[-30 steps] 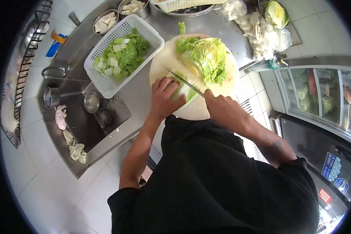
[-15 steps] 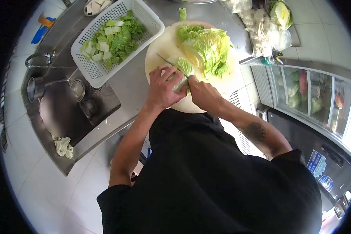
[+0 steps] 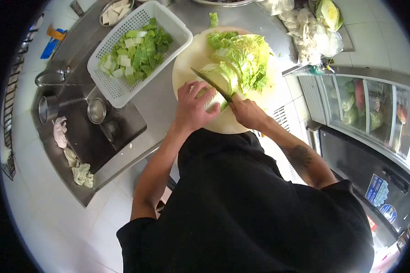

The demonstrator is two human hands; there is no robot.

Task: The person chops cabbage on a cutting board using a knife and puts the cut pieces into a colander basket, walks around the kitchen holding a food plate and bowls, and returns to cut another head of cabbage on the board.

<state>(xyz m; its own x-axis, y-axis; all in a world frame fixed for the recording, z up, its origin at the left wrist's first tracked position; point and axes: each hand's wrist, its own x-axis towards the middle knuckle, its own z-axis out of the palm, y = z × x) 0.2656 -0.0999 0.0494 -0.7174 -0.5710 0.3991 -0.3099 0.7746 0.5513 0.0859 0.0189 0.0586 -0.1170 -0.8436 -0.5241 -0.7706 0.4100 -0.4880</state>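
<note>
A round pale cutting board (image 3: pixel 185 63) lies in front of me, with a large pile of napa cabbage leaves (image 3: pixel 248 54) on its far right. My right hand (image 3: pixel 248 112) is closed round the handle of a knife (image 3: pixel 210 83), whose blade points up and left across the board. Curled fingers of my left hand (image 3: pixel 193 107) press on a cabbage piece (image 3: pixel 212 101) just below the blade, partly covering it. Beyond the knife lies another cut cabbage section (image 3: pixel 223 73), touching the leaf pile.
A white perforated basket (image 3: pixel 115 93) of chopped cabbage stands left of the board. Further left is a sink (image 3: pixel 84 141) with metal pots and cloths. Plastic bags (image 3: pixel 310 43) sit at the back right, near a glass-fronted fridge (image 3: pixel 360 107).
The knife has risen and shifted, showing more of its blade. My right hand has moved slightly right and down, away from my left. The whole view has shifted a little.
</note>
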